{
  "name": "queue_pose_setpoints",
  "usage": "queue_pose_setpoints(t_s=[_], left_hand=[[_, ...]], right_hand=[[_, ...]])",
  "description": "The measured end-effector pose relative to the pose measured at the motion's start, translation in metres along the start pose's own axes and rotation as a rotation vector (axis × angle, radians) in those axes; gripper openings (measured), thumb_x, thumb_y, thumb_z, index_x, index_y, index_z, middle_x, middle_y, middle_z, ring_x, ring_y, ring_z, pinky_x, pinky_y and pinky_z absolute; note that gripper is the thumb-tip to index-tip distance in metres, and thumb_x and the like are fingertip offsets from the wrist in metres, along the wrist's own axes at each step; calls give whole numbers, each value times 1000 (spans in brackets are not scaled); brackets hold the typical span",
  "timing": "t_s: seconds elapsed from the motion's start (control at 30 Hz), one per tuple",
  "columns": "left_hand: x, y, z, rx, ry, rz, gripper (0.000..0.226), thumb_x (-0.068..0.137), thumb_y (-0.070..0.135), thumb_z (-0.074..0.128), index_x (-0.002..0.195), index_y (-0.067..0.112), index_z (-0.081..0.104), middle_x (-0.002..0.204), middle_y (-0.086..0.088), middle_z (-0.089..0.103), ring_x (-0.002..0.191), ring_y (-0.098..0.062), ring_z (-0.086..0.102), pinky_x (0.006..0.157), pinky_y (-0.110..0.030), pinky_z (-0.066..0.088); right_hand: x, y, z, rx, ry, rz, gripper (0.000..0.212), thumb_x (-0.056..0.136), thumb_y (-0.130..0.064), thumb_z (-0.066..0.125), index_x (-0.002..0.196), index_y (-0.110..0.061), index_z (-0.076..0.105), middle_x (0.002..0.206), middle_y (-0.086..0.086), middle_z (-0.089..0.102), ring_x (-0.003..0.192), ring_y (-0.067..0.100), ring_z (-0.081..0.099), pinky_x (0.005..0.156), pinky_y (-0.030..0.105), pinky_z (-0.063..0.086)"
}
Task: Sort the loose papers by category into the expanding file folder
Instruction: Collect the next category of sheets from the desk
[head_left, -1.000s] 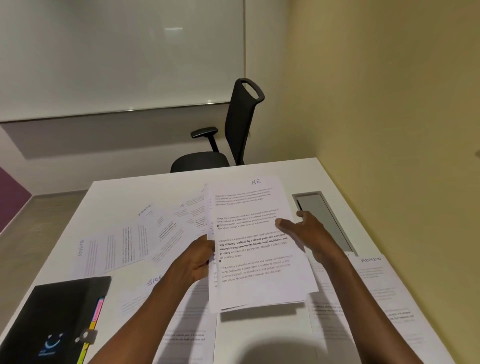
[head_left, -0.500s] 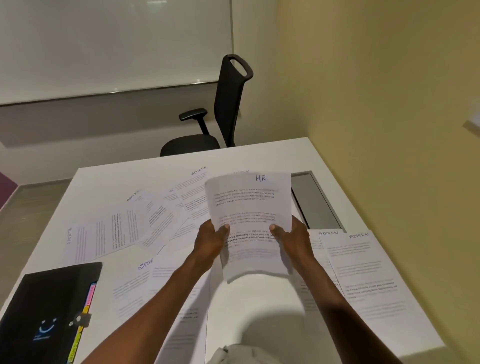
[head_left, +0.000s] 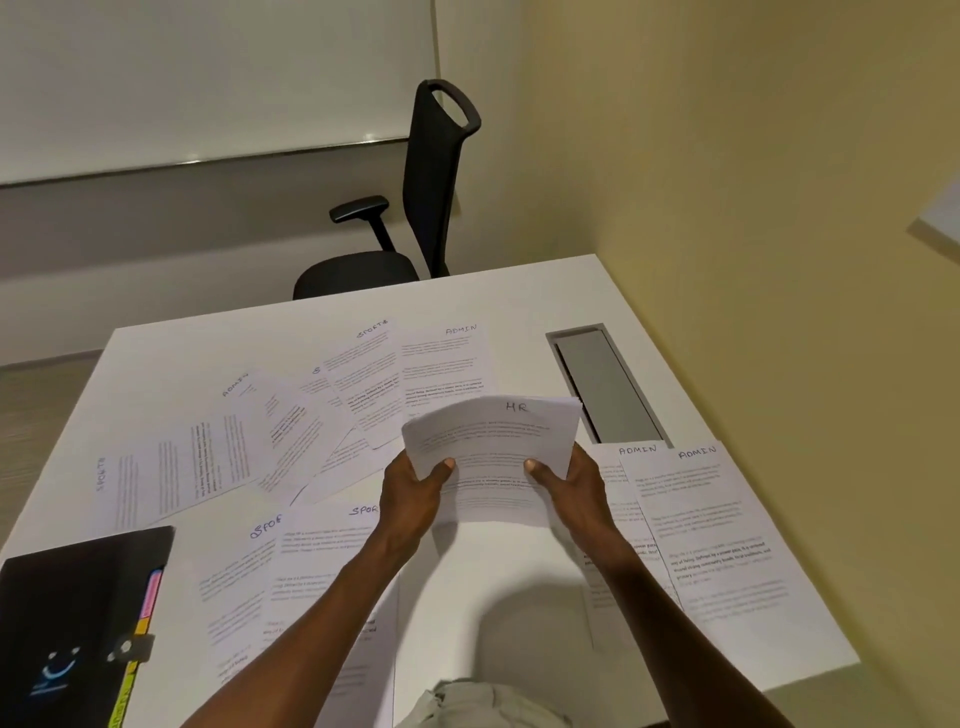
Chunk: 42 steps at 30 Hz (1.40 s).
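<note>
Both hands hold the HR stack (head_left: 491, 447) above the table's middle, left hand (head_left: 413, 491) and right hand (head_left: 571, 486) each pinching a lower corner, thumbs on top. Sheets look squared, though blur hides the edges. Keep that even grip; the black expanding folder (head_left: 78, 618) lies closed at the near left corner.

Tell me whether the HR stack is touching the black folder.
Apart. The head view shows the HR stack held up in both hands, with bare table and sports sheets lying between it and the black folder.
</note>
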<state>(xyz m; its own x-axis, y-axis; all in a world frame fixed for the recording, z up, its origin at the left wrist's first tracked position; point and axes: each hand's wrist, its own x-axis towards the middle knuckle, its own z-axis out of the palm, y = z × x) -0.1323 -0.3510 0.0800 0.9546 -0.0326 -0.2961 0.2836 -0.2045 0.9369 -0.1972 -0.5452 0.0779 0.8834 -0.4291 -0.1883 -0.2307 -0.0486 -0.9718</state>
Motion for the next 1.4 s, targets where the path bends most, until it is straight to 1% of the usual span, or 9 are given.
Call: queue_pose_setpoints(t_s=[0.17, 0.3, 0.47, 0.6, 0.77, 0.93, 1.07, 1.23, 1.4], left_hand=[[4, 1, 3, -38, 25, -13, 29, 92, 19, 69, 120, 16, 64, 108, 0, 71, 98, -20, 66, 73, -27, 49], [8, 5, 0, -53, 24, 4, 27, 92, 19, 69, 119, 19, 63, 106, 4, 70, 95, -12, 64, 73, -25, 48], [4, -17, -2, 66, -20, -63, 31, 93, 19, 67, 123, 13, 63, 114, -3, 69, 104, -26, 64, 81, -31, 47], [6, -11, -9, 105, -77, -24, 29, 95, 22, 65, 123, 13, 62, 111, -3, 71, 100, -24, 67, 80, -32, 53], [25, 10, -26, 73, -227, -53, 25, 94, 18, 66, 118, 11, 67, 104, -6, 76, 95, -25, 72, 89, -45, 57], [31, 17, -27, -88, -177, -83, 34, 93, 14, 67, 127, 11, 63, 116, -4, 73, 105, -24, 70, 95, -46, 54], [23, 17, -23, -1, -107, -47, 32, 96, 17, 63, 128, 15, 62, 115, 0, 71, 104, -22, 68, 90, -38, 54], [16, 19, -16, 71, -11, 107, 30, 98, 24, 61, 127, 20, 61, 113, 4, 70, 100, -18, 66, 77, -29, 51], [10, 17, -9, 48, -13, 120, 30, 90, 19, 72, 117, 22, 62, 103, 12, 68, 92, -1, 63, 69, -18, 48]], right_hand=[[4, -6, 3, -13, 3, -22, 27, 89, -14, 67, 114, -22, 63, 99, -14, 70, 87, -6, 66, 65, 9, 50], [9, -11, 3, -6, 0, -47, 28, 88, -16, 68, 114, -25, 63, 100, -12, 71, 87, -3, 67, 69, 10, 51], [2, 11, 12, -56, -44, 34, 33, 89, -10, 67, 121, -11, 61, 102, -7, 68, 88, -4, 61, 62, 3, 46], [5, 9, 9, -85, -19, 47, 32, 88, -15, 69, 119, -15, 62, 105, -5, 70, 95, 9, 67, 66, 9, 48], [17, -11, 1, -116, -68, 44, 30, 92, -21, 65, 122, -18, 61, 111, -10, 68, 98, 6, 63, 75, 14, 45], [22, -17, 7, -108, -94, 68, 34, 94, -23, 62, 127, -20, 59, 113, -10, 66, 101, 10, 62, 87, 25, 45], [22, -13, 10, -92, -100, 108, 34, 92, -20, 64, 126, -19, 61, 113, -8, 68, 104, 14, 64, 88, 27, 48], [22, -22, 10, -61, -43, 58, 35, 91, -13, 64, 125, -15, 60, 113, -2, 68, 97, 16, 65, 70, 18, 50], [16, -14, 7, -58, 42, -29, 34, 88, -12, 66, 121, -15, 60, 108, -4, 69, 94, 9, 66, 75, 23, 54]])
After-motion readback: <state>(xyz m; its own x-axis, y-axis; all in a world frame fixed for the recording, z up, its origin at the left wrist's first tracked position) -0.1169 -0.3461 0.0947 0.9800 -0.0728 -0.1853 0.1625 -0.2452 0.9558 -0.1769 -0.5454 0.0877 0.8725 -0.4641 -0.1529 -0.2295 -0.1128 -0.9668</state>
